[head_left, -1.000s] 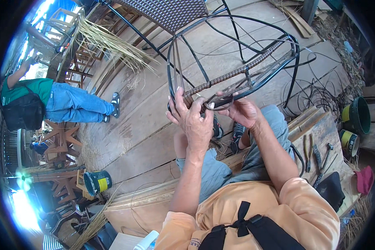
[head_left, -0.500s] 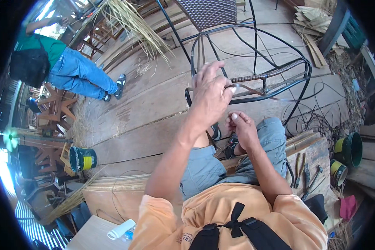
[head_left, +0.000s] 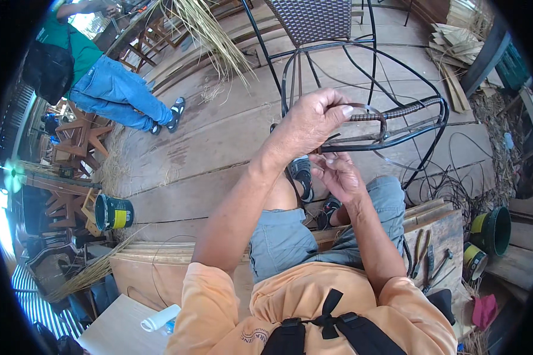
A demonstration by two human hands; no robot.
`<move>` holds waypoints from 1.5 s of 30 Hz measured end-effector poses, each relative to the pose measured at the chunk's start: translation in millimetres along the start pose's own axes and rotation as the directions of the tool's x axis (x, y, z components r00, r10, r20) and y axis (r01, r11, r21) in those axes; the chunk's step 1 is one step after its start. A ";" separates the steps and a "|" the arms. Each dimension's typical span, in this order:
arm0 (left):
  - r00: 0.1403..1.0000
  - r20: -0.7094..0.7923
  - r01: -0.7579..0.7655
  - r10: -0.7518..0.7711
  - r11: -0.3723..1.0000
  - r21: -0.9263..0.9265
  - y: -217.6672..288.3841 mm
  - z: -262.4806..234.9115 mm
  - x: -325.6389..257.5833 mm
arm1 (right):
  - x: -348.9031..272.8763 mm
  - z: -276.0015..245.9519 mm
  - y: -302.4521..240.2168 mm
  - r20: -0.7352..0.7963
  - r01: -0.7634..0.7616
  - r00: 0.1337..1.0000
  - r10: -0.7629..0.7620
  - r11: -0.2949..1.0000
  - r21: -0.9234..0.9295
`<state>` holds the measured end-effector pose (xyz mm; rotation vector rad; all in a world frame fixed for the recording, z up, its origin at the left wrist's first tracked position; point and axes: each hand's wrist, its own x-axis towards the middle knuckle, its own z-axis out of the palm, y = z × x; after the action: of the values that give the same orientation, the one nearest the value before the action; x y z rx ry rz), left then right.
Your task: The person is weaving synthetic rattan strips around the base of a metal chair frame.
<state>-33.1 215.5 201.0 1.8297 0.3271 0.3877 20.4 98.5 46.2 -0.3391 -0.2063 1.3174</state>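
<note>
A black metal chair frame (head_left: 417,145) stands before me, with a woven brown back panel (head_left: 314,21) and a front bar wrapped in brown strip. My left hand (head_left: 314,121) is over the frame's near left corner. Its thumb and fingers pinch a flat brown weaving strip (head_left: 380,112), which loops over to the right beside the wrapped bar (head_left: 408,109). Just below, my right hand (head_left: 342,177) has its fingertips up against the lower bar, thumb and forefinger close together. What they pinch there is too small to make out.
Loose strips (head_left: 444,183) lie coiled on the floor at right. Pliers and a hammer (head_left: 447,255) rest on the board beside me, near dark green buckets (head_left: 493,231). Another person in jeans (head_left: 121,92) stands at far left, by hanging pale fibre strands (head_left: 213,41).
My right hand has risen from above my knee to the lower bar. The left has turned and moved slightly right; the strip now arches in a loop beside it.
</note>
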 end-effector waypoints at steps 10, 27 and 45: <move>0.995 0.019 0.103 -0.102 0.993 -0.054 -20.6 5.7 -4.8 | 4.4 -0.4 10.0 -0.023 0.059 0.994 -0.106 0.709 -0.702; 0.817 -0.521 0.156 -0.248 0.964 -0.214 -49.0 30.3 -97.4 | -52.2 43.7 -6.9 0.319 0.175 0.804 -0.501 -0.314 -0.933; 0.878 -0.171 0.007 -0.447 0.369 -0.929 -99.4 70.8 -84.7 | -99.7 76.5 -62.8 -0.016 0.194 0.908 -0.419 0.454 -0.870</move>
<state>-82.4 147.3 78.7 0.5380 0.5209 0.5933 27.5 -1.8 144.3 -1.2565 -0.7094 0.6886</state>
